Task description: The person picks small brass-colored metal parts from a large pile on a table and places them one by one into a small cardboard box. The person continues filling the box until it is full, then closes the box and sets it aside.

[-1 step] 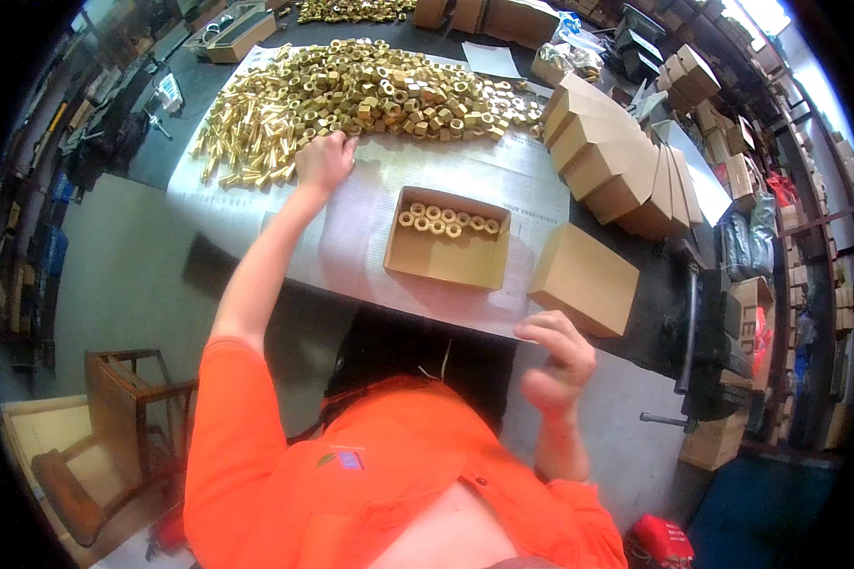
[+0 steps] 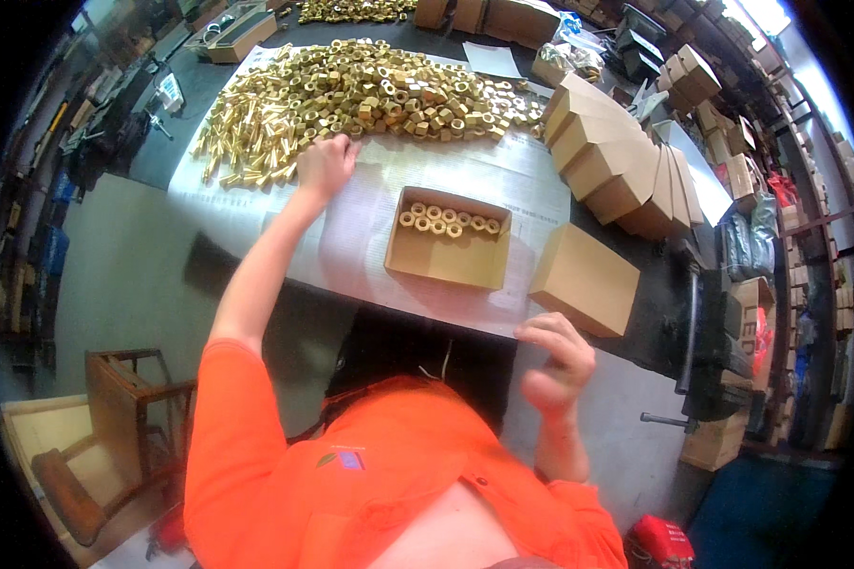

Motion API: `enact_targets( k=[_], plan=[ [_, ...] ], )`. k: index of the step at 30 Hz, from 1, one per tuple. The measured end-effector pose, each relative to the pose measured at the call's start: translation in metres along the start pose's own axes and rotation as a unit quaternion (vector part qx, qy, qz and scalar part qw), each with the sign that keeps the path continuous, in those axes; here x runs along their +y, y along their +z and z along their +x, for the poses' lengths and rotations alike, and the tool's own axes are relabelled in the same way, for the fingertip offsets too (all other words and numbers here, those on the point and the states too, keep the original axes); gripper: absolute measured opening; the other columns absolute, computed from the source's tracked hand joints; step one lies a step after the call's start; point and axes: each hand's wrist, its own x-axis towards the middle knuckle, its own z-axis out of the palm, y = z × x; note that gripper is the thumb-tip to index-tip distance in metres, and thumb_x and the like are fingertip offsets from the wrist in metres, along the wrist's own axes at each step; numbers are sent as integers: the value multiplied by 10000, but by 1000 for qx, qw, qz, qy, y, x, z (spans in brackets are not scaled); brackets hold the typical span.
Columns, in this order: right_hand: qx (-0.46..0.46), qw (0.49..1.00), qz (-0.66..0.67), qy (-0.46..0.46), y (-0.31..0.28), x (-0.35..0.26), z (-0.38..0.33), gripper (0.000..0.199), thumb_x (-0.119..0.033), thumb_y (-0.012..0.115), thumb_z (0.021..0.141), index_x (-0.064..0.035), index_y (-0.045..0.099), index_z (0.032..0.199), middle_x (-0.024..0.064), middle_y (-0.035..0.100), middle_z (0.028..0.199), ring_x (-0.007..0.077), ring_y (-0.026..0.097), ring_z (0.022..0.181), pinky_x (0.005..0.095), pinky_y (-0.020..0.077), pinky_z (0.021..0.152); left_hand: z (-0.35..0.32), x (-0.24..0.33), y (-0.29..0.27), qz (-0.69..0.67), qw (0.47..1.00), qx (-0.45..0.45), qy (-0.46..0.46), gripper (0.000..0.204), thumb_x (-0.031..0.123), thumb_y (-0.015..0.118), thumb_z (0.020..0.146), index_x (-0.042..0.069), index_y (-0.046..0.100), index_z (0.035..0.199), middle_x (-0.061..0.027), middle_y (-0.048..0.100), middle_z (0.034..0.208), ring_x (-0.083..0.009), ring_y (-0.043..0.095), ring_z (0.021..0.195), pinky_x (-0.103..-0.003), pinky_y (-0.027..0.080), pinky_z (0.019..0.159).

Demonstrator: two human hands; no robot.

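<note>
A heap of brass hex nuts (image 2: 399, 90) covers the back of the pale sheet (image 2: 370, 228), with slim brass tube-like pieces (image 2: 242, 142) at its left end. My left hand (image 2: 326, 163) rests at the heap's near edge, fingers curled together; whatever they may hold is hidden. To its right sits an open cardboard box (image 2: 451, 261) with several brass nuts (image 2: 448, 216) in rows along its far side. My right hand (image 2: 557, 360) hovers in front of the table edge, holding nothing, its bent fingers apart from the thumb. Close beyond it lies a plain cardboard box (image 2: 586, 280), its flat face up.
A fanned stack of cardboard boxes (image 2: 612, 156) stands at the right of the table. Behind it are plastic bags (image 2: 571, 57) and a white paper (image 2: 491, 60). A vise-like black tool (image 2: 712, 360) juts from the right side. A wooden chair (image 2: 128, 427) is at lower left.
</note>
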Motion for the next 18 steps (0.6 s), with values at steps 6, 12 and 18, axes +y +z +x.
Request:
enact_targets(
  k=[6,12,18],
  plan=[
    [-17,998,-60,-8,7,11,-1,335,-114,594,547,17,662,848,133,648,836,280,604,735,336,484,687,-23,-4,-8,-1,994,0,110,233,327,609,880,105,611,953,-86,659,882,-325,657,743,-453,512,635],
    [-14,976,-211,-43,40,44,-1,314,-110,588,528,-33,659,824,130,631,1004,326,572,990,435,423,884,-27,0,-12,43,990,-22,129,228,297,650,833,94,593,920,-94,627,818,-318,645,741,-457,503,647],
    [-7,973,-224,-49,50,57,2,264,-135,605,549,-51,659,794,129,604,1064,333,512,1153,453,376,971,-13,8,-32,-104,986,-102,83,214,210,673,783,11,684,860,-124,689,813,-252,655,710,-376,507,634]
  ],
)
